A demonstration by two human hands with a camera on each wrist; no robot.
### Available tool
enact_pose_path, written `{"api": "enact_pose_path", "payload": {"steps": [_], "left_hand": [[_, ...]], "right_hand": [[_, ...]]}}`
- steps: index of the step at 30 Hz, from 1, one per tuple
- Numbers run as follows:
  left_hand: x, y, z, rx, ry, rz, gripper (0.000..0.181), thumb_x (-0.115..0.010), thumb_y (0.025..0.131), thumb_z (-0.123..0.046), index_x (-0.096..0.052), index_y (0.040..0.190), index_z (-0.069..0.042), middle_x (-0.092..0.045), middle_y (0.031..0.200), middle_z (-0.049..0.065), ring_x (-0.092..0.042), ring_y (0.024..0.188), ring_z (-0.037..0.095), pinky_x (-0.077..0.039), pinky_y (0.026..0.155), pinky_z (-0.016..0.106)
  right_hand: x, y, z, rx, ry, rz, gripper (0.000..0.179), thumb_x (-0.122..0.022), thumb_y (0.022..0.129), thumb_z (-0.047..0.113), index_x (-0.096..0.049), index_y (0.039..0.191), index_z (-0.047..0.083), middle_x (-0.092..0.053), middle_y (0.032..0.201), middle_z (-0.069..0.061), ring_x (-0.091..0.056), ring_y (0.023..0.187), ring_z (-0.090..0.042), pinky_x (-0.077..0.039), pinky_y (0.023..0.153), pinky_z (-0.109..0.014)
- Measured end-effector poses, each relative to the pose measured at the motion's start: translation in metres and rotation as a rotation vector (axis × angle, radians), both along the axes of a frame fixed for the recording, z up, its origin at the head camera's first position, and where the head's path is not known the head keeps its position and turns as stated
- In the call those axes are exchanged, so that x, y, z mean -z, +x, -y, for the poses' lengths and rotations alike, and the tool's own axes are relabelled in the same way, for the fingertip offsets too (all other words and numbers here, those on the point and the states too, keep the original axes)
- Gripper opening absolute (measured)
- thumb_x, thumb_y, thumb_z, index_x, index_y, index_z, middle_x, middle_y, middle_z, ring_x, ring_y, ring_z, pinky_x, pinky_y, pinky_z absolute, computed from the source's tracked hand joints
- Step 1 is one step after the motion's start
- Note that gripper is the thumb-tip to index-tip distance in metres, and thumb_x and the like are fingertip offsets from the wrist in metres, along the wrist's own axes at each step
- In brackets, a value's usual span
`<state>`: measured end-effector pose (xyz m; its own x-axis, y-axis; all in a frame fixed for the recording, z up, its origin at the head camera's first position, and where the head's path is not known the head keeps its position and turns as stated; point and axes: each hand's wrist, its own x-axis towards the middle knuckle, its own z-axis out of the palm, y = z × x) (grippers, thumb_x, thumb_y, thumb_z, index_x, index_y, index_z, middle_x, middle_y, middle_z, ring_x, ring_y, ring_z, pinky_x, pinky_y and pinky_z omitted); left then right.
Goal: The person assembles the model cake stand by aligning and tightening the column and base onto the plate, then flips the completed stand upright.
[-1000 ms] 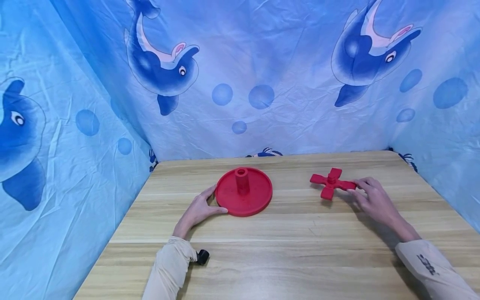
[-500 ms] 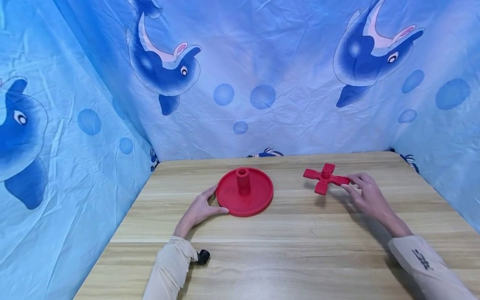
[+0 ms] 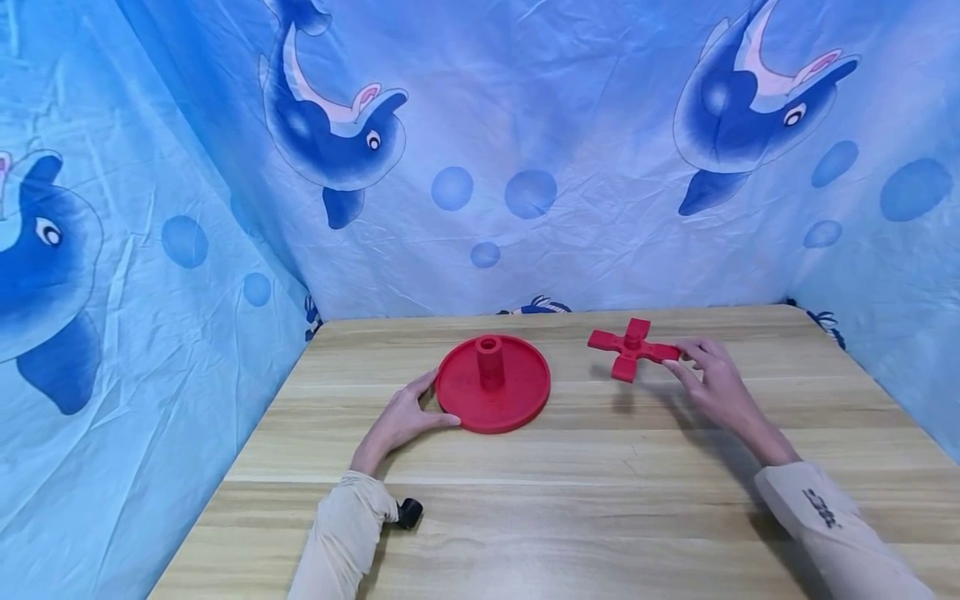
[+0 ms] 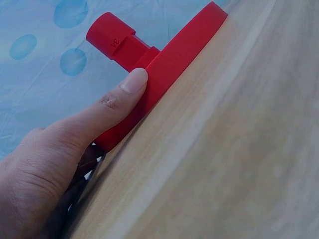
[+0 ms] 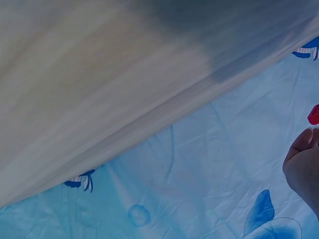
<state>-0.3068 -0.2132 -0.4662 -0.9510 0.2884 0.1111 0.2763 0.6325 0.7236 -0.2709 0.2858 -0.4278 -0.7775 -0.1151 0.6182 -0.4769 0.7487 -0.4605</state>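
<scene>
A round red base [image 3: 525, 396] with a raised rim lies on the table, a hollow post [image 3: 491, 367] standing up from its middle. My left hand [image 3: 401, 421] holds the base at its left side, thumb at the near edge and fingers round the far left edge. In the left wrist view the thumb [image 4: 112, 107] rests against the rim [image 4: 182, 47]. My right hand [image 3: 716, 392] pinches one arm of a red four-armed cross piece [image 3: 632, 343], raised over the table with its shadow below. The right wrist view catches only part of that hand [image 5: 303, 162] and a red tip [image 5: 313, 115].
The wood-grained table [image 3: 570, 500] reaches back to a blue curtain [image 3: 495, 117] printed with dolphins and bubbles, which also hangs along both sides. A small black device [image 3: 409, 513] sits at the left cuff.
My right hand has carried the cross piece leftward and slightly back, closer to the round base. The left hand stays at the rim. The head view has shifted a little.
</scene>
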Motion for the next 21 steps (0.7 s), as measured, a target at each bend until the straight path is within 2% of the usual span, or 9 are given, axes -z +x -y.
{"api": "enact_pose_path", "payload": {"steps": [4,11,21], "left_hand": [[0.0,0.0,0.0,-0.004,-0.004,0.0,0.108,-0.091,0.074,-0.055,-0.039,0.162,-0.019,-0.042,0.161,0.007,-0.034,0.149,0.033,-0.036,0.115,0.057],[0.0,0.0,0.0,-0.005,-0.01,-0.003,0.108,-0.091,0.074,-0.056,-0.038,0.162,-0.021,-0.042,0.161,0.005,-0.034,0.149,0.031,-0.036,0.116,0.056],[0.001,0.0,0.001,-0.009,-0.016,-0.009,0.108,-0.091,0.074,-0.055,-0.039,0.162,-0.02,-0.042,0.161,0.005,-0.035,0.149,0.031,-0.035,0.117,0.055]], "right_hand": [[-0.001,-0.003,0.009,-0.016,-0.014,-0.01,0.033,-0.077,0.09,-0.001,-0.067,0.119,-0.014,-0.06,0.105,-0.024,-0.052,0.096,-0.036,-0.045,0.076,-0.043],[-0.005,-0.007,0.023,-0.037,-0.046,0.029,0.029,-0.074,0.094,0.001,-0.068,0.119,-0.012,-0.06,0.109,-0.024,-0.052,0.1,-0.038,-0.047,0.079,-0.052],[-0.007,-0.014,0.04,-0.093,-0.086,0.006,0.029,-0.074,0.093,-0.002,-0.068,0.12,-0.011,-0.061,0.108,-0.023,-0.054,0.099,-0.035,-0.047,0.078,-0.049]]}}
